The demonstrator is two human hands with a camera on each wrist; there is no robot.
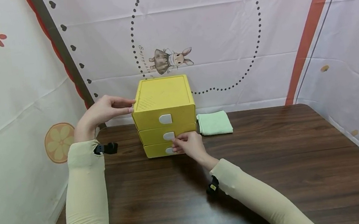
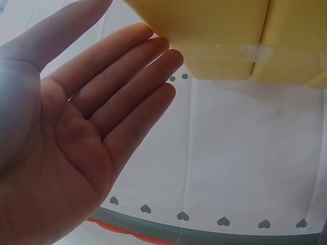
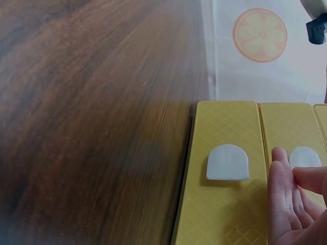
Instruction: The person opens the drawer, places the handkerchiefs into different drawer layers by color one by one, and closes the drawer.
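A yellow three-drawer storage box (image 1: 163, 91) stands at the back of the table, each drawer front bearing a whitish rounded handle. My left hand (image 1: 103, 111) reaches to its top left edge, fingertips right at the corner. In the left wrist view, the fingers of that hand (image 2: 102, 117) are straight and the palm holds nothing. At the middle drawer, my right hand (image 1: 191, 146) pinches the edge of the handle (image 1: 168, 136) between thumb and fingers. The bottom handle (image 3: 228, 162) shows whole in the right wrist view. All drawers sit flush in the box.
A folded light green cloth (image 1: 214, 123) lies just right of the box. The dark wooden table (image 1: 291, 173) extends in front and to the right. Printed fabric (image 1: 224, 39) hangs behind the table and along both sides. Clear tape (image 2: 260, 52) runs along the box's side.
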